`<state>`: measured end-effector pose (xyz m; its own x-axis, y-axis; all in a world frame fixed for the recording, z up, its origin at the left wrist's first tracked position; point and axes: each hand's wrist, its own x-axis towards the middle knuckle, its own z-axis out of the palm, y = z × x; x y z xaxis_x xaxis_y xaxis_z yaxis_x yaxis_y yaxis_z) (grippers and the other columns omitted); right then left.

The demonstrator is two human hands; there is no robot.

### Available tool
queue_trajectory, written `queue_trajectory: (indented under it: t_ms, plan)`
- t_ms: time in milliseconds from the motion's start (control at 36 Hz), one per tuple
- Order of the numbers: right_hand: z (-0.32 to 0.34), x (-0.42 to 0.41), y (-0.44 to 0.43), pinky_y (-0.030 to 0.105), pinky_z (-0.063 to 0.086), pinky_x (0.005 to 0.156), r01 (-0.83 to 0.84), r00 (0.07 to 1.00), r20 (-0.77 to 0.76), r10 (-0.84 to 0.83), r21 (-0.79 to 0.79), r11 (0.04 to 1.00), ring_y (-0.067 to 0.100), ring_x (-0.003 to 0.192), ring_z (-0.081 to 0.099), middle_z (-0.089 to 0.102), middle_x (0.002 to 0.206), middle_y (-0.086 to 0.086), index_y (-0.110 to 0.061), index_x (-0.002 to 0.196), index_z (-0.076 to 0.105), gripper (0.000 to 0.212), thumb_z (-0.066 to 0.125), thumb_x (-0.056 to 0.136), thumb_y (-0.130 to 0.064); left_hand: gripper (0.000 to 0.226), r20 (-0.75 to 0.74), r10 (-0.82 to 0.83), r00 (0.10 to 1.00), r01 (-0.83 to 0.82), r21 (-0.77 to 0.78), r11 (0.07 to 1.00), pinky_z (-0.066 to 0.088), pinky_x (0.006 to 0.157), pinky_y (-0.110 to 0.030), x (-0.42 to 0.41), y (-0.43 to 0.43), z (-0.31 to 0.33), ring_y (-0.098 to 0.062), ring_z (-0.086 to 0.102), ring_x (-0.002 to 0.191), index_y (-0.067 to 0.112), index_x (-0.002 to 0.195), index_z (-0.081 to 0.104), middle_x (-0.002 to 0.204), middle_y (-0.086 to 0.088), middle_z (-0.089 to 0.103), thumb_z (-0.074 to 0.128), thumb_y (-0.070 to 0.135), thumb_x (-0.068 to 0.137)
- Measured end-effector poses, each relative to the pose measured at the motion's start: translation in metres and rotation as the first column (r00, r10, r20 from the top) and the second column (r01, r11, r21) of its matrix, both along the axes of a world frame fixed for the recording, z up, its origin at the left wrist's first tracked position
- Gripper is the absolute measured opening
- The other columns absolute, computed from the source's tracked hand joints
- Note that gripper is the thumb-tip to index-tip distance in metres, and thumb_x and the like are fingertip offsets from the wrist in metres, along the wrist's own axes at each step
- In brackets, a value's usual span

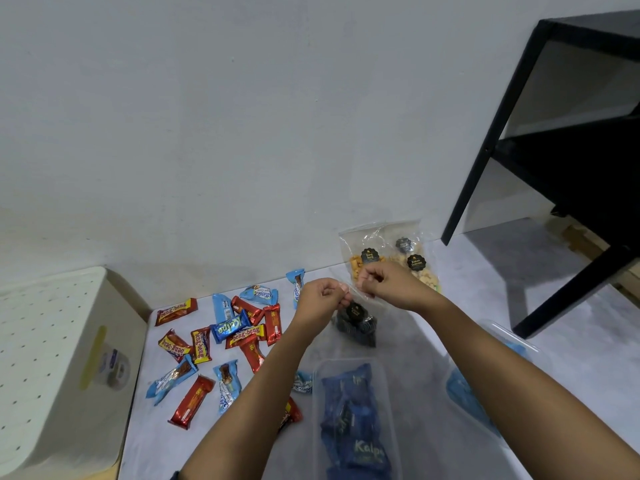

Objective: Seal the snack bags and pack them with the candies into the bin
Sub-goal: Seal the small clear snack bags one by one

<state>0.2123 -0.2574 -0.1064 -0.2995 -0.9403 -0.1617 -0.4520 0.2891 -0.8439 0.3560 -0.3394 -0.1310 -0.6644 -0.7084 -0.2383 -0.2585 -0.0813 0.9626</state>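
Observation:
Both hands hold a clear snack bag of dark cookies (358,323) upright above the floor. My left hand (323,297) pinches the left end of its top edge, and my right hand (379,284) pinches the right end. Two more clear snack bags (372,249) with pale snacks lean near the wall behind my hands. Several red, yellow and blue candy bars (239,332) lie scattered on the floor to the left. A clear plastic bin (349,420) stands close to me and holds blue wrapped candies.
A white perforated box (52,358) stands at the left. A black shelf frame (540,161) rises at the right. A clear lid (491,382) lies on the floor under my right forearm.

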Motion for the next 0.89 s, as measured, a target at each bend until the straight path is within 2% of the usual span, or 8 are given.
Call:
queue_trajectory:
  t_ms: [139,250,389,444,500,611,750,889]
  plan:
    - [0.000,0.000,0.001,0.027,0.038,0.065,0.030,1.000,-0.008,-0.030,-0.017,0.999,0.011,0.061,0.046,0.050,0.062,-0.003,-0.014,0.067,0.055,0.021,0.057,0.086,-0.005,0.018,0.034,0.029,0.999,-0.028,-0.009,1.000,0.049,0.060,-0.012,-0.005,0.001,0.001,-0.003,0.058,0.059,0.009,0.077,0.063,0.070,-0.004,0.064,0.053,0.006,0.092]
    - [-0.004,-0.001,0.003,0.028,0.037,0.066,0.060,0.998,-0.004,-0.060,-0.044,0.997,0.015,0.068,0.045,0.052,0.072,0.005,-0.009,0.070,0.055,0.017,0.058,0.086,-0.009,0.014,0.053,0.055,0.997,-0.056,0.018,0.998,0.050,0.061,-0.012,-0.010,0.000,0.002,-0.007,0.059,0.063,0.000,0.090,0.065,0.072,-0.005,0.065,0.053,0.007,0.092]
    - [-0.001,-0.006,0.009,0.018,0.038,0.061,0.057,0.995,0.085,-0.046,-0.125,0.991,0.007,0.062,0.041,0.049,0.068,-0.006,-0.010,0.083,0.061,0.004,0.066,0.082,-0.010,0.017,0.024,0.093,0.995,-0.094,0.056,0.994,0.051,0.063,-0.012,-0.015,0.000,0.004,-0.001,0.061,0.057,-0.003,0.095,0.064,0.071,-0.003,0.065,0.054,0.011,0.092]
    - [0.000,-0.008,0.012,0.012,0.040,0.061,0.019,0.993,0.118,-0.003,-0.133,0.991,0.006,0.065,0.045,0.053,0.076,-0.005,-0.011,0.092,0.062,0.019,0.074,0.077,-0.010,0.015,-0.001,0.119,0.993,-0.118,0.071,0.990,0.051,0.065,-0.014,-0.018,-0.001,0.005,-0.004,0.060,0.059,0.000,0.090,0.064,0.071,-0.004,0.065,0.055,0.012,0.092]
    - [-0.003,-0.012,0.015,0.004,0.038,0.060,-0.011,1.000,0.017,0.013,-0.116,0.993,-0.003,0.068,0.048,0.058,0.088,-0.004,-0.015,0.101,0.064,0.032,0.078,0.073,-0.011,0.014,-0.018,0.153,0.988,-0.151,0.081,0.985,0.051,0.065,-0.016,-0.021,0.000,0.005,-0.004,0.059,0.058,0.006,0.082,0.063,0.069,-0.003,0.064,0.056,0.013,0.091]
    - [-0.015,-0.018,0.017,-0.001,0.038,0.069,0.044,0.992,-0.109,-0.070,-0.223,0.974,-0.021,0.082,0.053,0.064,0.097,-0.004,-0.006,0.102,0.068,0.027,0.067,0.078,0.004,0.012,-0.054,0.187,0.981,-0.183,0.067,0.981,0.051,0.062,-0.014,-0.028,0.004,0.004,-0.004,0.058,0.057,0.006,0.082,0.061,0.071,-0.004,0.063,0.057,0.014,0.090]
    - [-0.019,-0.027,0.018,0.001,0.041,0.077,0.073,0.988,-0.113,-0.108,-0.282,0.957,-0.015,0.088,0.057,0.064,0.093,-0.010,-0.008,0.103,0.071,0.029,0.065,0.079,0.006,0.009,-0.067,0.229,0.971,-0.239,-0.267,0.934,0.044,0.077,-0.020,-0.031,0.015,-0.009,-0.007,0.052,0.088,0.017,0.097,0.060,0.091,0.008,0.057,0.059,0.023,0.090]
    - [-0.024,-0.042,0.016,0.006,0.044,0.080,0.098,0.987,-0.092,-0.135,-0.324,0.941,0.002,0.090,0.061,0.070,0.098,0.001,-0.010,0.103,0.072,0.027,0.068,0.079,0.002,0.058,0.008,0.230,0.973,-0.193,-0.514,0.835,0.031,0.098,-0.021,-0.031,0.019,-0.040,-0.008,0.038,0.119,0.012,0.133,0.043,0.134,-0.005,0.046,0.067,0.030,0.084]
